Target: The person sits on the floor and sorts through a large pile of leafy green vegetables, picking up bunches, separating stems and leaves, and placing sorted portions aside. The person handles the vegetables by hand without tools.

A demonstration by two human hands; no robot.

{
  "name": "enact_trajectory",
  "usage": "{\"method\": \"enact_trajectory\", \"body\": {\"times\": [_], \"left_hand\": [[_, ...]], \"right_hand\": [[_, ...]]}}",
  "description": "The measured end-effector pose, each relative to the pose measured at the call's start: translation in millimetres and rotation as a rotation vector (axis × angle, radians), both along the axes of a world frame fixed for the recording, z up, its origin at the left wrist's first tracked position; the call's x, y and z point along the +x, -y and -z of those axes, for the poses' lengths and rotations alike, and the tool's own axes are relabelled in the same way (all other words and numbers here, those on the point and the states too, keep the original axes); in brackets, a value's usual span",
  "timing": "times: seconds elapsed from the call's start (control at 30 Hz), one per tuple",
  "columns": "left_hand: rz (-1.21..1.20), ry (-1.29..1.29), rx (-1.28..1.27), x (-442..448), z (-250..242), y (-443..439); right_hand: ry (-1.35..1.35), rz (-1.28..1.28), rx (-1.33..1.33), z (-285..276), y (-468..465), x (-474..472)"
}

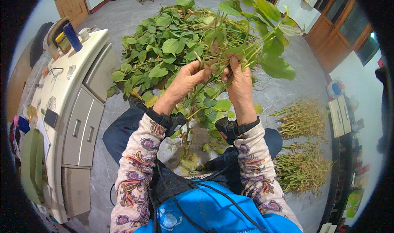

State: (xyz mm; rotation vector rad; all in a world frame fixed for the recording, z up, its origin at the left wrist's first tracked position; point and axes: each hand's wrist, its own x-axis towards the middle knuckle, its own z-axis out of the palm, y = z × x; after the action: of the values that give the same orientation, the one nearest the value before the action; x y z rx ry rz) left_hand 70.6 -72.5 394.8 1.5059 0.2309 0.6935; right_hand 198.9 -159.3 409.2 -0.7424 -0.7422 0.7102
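Note:
A long leafy bean plant (246, 54) is held up in front of me, its broad leaves to the upper right and its stems running down between my forearms. My left hand (192, 76) pinches a part of it between thumb and fingers, near some pods. Close by on the right, my right hand (238, 73) is closed around its green stems, thumb on top. Behind both hands lies a large heap of cut green leafy plants (166, 42) on the floor. Some loose leaves (212, 140) lie between my legs.
Two bundles of stripped-looking stalks with pods, an upper one (303, 119) and a lower one (303, 168), lie on the grey tiled floor (120, 143) at my right. A white cabinet (55, 97) stands close at my left, carrying a blue bottle (72, 37), a jar (63, 43) and a white cup (84, 34).

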Motion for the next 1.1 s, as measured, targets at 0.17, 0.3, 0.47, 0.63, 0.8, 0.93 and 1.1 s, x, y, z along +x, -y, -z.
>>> {"method": "enact_trajectory", "body": {"times": [0.17, 0.3, 0.47, 0.63, 0.8, 0.93, 1.1], "left_hand": [[-0.222, 0.065, -0.061, 0.2, 3.1, -1.2], [-0.203, 0.101, -0.147, -1.2, 3.3, -2.3], [-0.056, -0.018, -0.179, 2.6, 5.1, 3.2], [-0.214, 0.014, -0.084, -2.9, 7.3, -6.2], [-0.39, 0.034, -0.152, -21.9, 13.1, -29.7], [-0.4, 0.092, -0.274, -1.8, 38.3, -29.6], [-0.579, -0.012, -0.312, 11.3, 65.9, -36.5]], "right_hand": [[0.005, 0.099, -0.031, 6.1, 8.1, -6.0], [-0.104, 0.073, 0.01, 5.9, 12.4, -8.2], [-0.108, -0.042, 0.035, -5.6, 7.1, -3.8], [-0.014, -0.096, 0.018, 2.8, 20.3, 7.2], [-0.061, 0.12, -0.528, 76.6, 69.1, 27.4], [-0.323, 0.136, -0.673, 144.2, 92.3, 27.8], [-0.437, 0.204, -0.707, 149.5, 109.6, 10.2]]}}
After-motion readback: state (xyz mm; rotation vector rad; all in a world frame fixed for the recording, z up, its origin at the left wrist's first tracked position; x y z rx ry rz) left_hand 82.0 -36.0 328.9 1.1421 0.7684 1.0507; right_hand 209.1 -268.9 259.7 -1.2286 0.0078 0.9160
